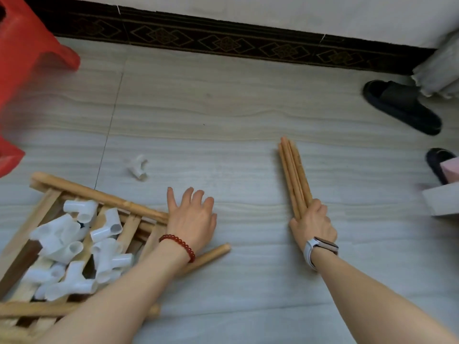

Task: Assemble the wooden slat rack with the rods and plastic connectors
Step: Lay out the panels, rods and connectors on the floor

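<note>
Two hands are at work on the pale tiled floor [223, 115]. My right hand [313, 223] grips a bundle of wooden rods [294, 175], fingers curled round their near ends, so the rods fan up and away from my knuckles toward the wall; whether their far tips touch the floor I cannot tell. A white-strapped watch [320, 247] sits on that wrist.

My left hand [191, 217] is spread, fingers straight and slightly splayed, holding nothing, palm down over the floor. It lies just beside the right end of the slat panels [74, 244], and its heel overlaps the end of the nearest top rail. A red bead bracelet [178, 245] circles the wrist, and a single loose rod [211, 255] pokes out from under that forearm, pointing right.

The slat panels lie flat at the floor's near-left corner, to the left of my left hand. A pile of white plastic connectors [74, 252] rests on top of the slats. One more white connector [139, 167] lies alone on the floor, beyond the panels and up-left of my left fingertips, well apart from the pile.

Farther out, a red plastic stool [27, 53] stands at the far-left edge. A dark patterned skirting strip [223, 40] runs along the foot of the wall. Near the right edge lie two black slippers [402, 105], and a white box [442, 199] shows at the right edge.
</note>
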